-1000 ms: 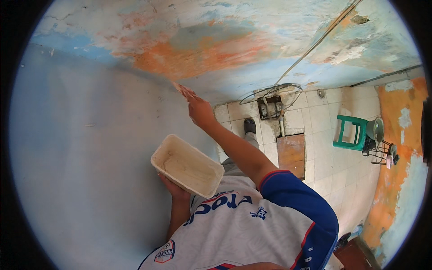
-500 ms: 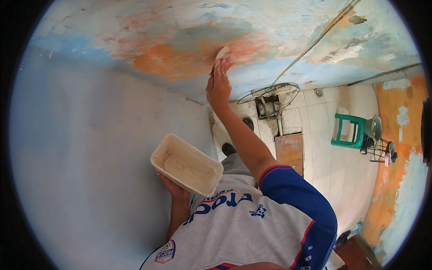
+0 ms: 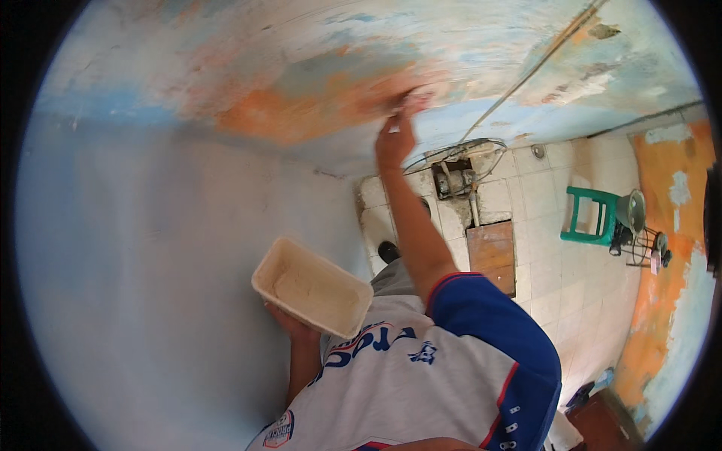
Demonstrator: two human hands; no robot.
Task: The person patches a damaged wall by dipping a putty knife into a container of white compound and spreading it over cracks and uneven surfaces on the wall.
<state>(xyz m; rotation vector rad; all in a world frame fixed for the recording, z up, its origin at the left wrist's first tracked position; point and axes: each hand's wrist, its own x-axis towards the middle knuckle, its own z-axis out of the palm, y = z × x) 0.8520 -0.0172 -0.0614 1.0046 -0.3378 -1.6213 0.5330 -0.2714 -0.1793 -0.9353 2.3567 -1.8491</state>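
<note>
My left hand [image 3: 288,319] is closed on the lower left edge of a cream-white rectangular plastic tub [image 3: 316,289], tilted so its inside shows. A thin layer of pale putty coats the tub's bottom and walls. Stretched far forward, my right hand [image 3: 397,139] grips a putty-smeared flat spreader [image 3: 418,100] pressed to the patchy wall [image 3: 293,105]. Blur and the fingers hide most of the spreader. The wall around it shows orange, grey-green and blue paint under whitish smears.
A plain bluish wall [image 3: 158,263] stands close on my left. On the tiled floor are a pump [image 3: 453,183] in a pit with looped cable, and a brown cover [image 3: 490,252]. A green stool [image 3: 588,218] stands right, beside a metal bowl [image 3: 632,210]. A pipe [image 3: 538,64] crosses the wall.
My right hand has slid right along the wall with the spreader, and its wrist has turned. The left hand keeps the tub in nearly the same place.
</note>
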